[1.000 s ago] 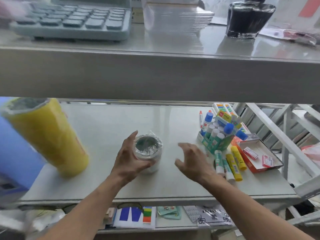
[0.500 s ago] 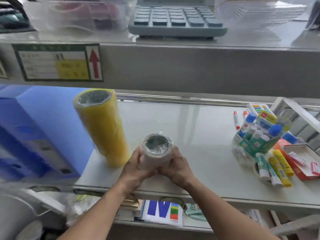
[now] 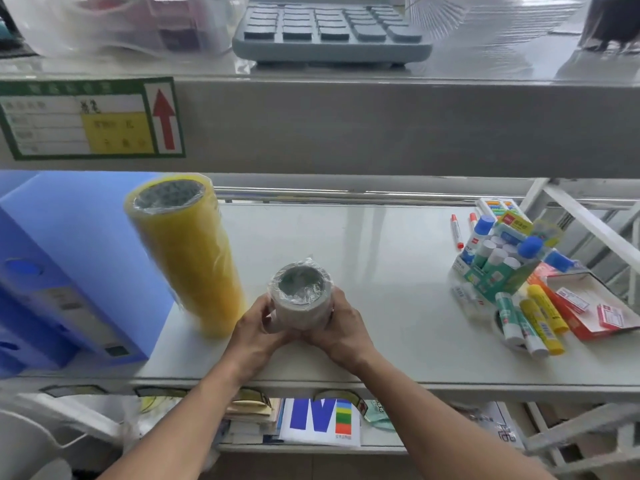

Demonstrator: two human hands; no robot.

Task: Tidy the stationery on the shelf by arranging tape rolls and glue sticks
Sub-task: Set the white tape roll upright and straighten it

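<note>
A shrink-wrapped stack of white tape rolls (image 3: 300, 299) stands upright near the front of the grey shelf (image 3: 381, 271). My left hand (image 3: 258, 329) and my right hand (image 3: 343, 330) clasp it from both sides. Just left of it stands a tall wrapped stack of yellow tape rolls (image 3: 187, 251), apart from my hands. At the right end, a green box of glue sticks (image 3: 498, 261) holds several upright sticks, and loose yellow and green glue sticks (image 3: 533, 320) lie in front of it.
A blue file box (image 3: 65, 271) fills the shelf's left end. A red open carton (image 3: 595, 306) with small packets lies at the far right, red markers (image 3: 456, 230) behind the glue. The upper shelf carries a calculator (image 3: 332, 29). Papers lie on the shelf below.
My right hand came in from the right and closed on the white tape stack beside my left hand. The view swung left, so the blue box and yellow stack show more fully.
</note>
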